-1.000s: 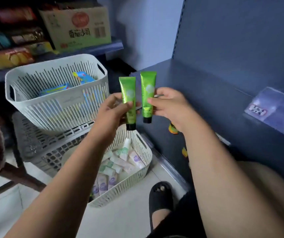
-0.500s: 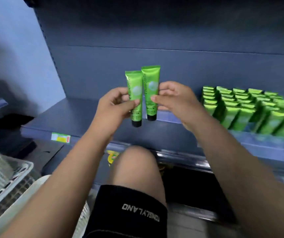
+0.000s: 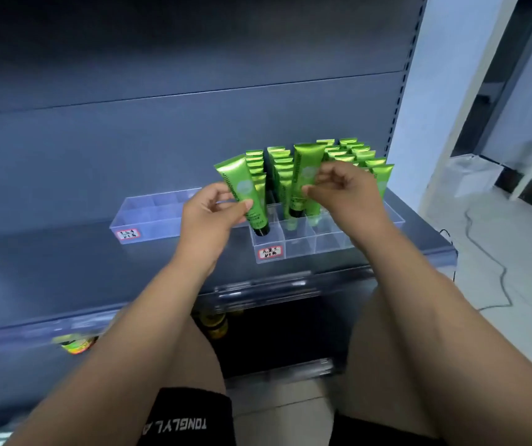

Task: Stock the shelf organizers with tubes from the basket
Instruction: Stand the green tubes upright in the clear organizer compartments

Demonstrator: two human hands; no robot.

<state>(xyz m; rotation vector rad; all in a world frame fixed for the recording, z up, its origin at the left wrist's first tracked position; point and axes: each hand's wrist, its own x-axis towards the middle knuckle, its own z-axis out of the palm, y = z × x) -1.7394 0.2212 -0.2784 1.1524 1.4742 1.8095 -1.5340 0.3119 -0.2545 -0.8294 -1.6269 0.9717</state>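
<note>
Half a second ago the two tubes stood side by side, almost touching, in front of the bare shelf. Now they are apart and over the organizer point(image 3: 300, 243). Both tubes are glossy green with a pale round mark, a crimped top and a black cap pointing down. The left grip point(image 3: 208, 214) pinches the left tube point(image 3: 245, 191) between thumb and fingers. This tube leans left at the top, and its cap dips into the front left cell, just behind the price label point(image 3: 270, 252). The right grip point(image 3: 345, 191) pinches the right tube point(image 3: 303, 175) at mid-body and holds it upright. Its cap is at a cell in the next column, in front of the stocked tubes point(image 3: 354, 152). A second organizer point(image 3: 148, 217) sits to the left on the shelf point(image 3: 65, 268).
</note>
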